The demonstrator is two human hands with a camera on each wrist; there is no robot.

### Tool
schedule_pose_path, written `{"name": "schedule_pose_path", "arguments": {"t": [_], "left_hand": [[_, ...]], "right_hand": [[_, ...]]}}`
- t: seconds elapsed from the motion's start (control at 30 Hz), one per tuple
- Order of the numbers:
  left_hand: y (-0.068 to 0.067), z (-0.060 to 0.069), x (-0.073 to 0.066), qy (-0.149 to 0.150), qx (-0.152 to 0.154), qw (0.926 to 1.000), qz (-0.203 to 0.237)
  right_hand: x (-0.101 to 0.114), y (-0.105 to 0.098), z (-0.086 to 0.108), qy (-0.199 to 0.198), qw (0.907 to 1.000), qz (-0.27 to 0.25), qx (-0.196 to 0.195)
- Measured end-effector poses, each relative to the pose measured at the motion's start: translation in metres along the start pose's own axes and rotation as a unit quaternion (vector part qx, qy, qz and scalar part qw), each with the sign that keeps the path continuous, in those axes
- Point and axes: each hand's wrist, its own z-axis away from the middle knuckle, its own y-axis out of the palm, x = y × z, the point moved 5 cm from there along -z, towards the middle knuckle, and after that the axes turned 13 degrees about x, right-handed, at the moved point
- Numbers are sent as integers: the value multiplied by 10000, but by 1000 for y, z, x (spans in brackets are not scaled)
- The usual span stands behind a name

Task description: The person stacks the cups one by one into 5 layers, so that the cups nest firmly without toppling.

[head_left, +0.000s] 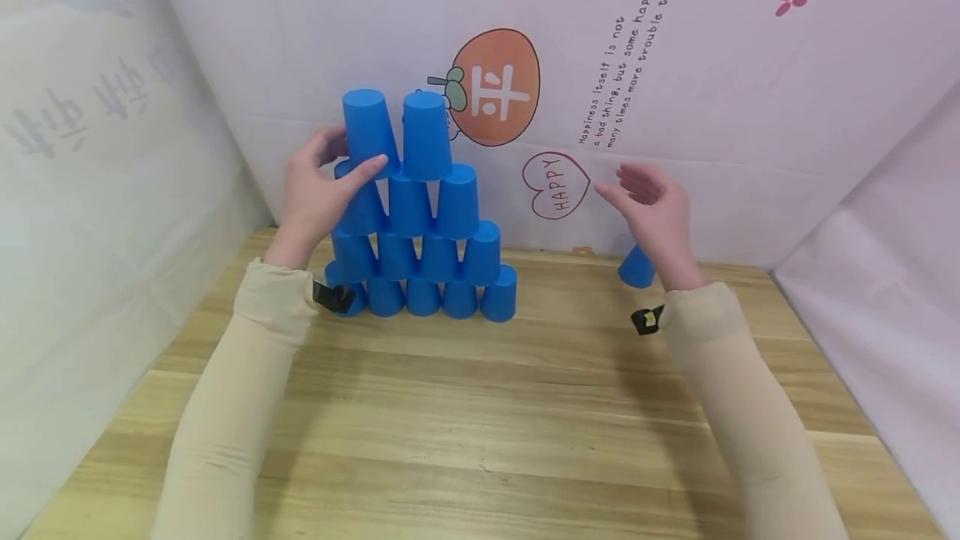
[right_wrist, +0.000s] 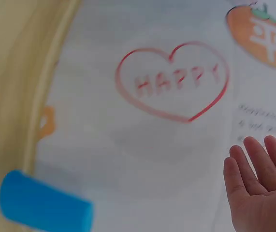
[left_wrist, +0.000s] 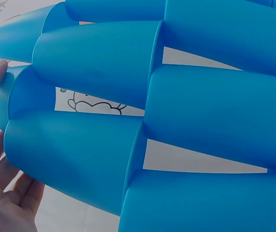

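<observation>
Blue cups (head_left: 423, 297) stand upside down in a stepped wall of rows, with two cups in the top row. My left hand (head_left: 318, 190) holds the left top cup (head_left: 367, 127), thumb on its near side and the other fingers partly hidden behind it. From the left wrist, stacked cups (left_wrist: 94, 63) fill most of the view, and the left hand (left_wrist: 7, 193) shows at the edge. My right hand (head_left: 656, 211) is in the air, holding nothing, its fingers extended in the right wrist view. Below it a lone blue cup (head_left: 637, 267) stands on the table, partly covered by that hand.
A wooden table (head_left: 480, 407) lies under the cups. Behind it hangs a white printed sheet (head_left: 712, 90) with a red heart (head_left: 557, 185) and an orange fruit drawing (head_left: 498, 88). White side sheets (head_left: 892, 248) flank the table.
</observation>
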Motion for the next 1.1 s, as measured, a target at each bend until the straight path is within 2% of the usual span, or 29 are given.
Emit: {"name": "schedule_pose_path", "arguments": {"t": [0.23, 0.5, 0.6, 0.83, 0.93, 1.1], "left_hand": [[-2, 2, 2, -32, -23, 10000, 42], [-2, 4, 4, -21, -4, 10000, 7], [-1, 4, 4, -13, 9, 10000, 2], [0, 4, 6, -43, 66, 10000, 53], [0, 4, 6, -68, 77, 9999, 32], [0, 4, 7, -84, 86, 9999, 19]], "right_hand": [[-52, -26, 16, 665, 9951, 735, -37], [-109, -38, 31, 1744, 9829, 426, 403], [-129, -38, 35, 1997, 9777, 350, 549], [-163, -32, 39, 2116, 9717, 601, 864], [-167, -28, 39, 2058, 9717, 674, 940], [-167, -24, 40, 2028, 9734, 660, 838]]}}
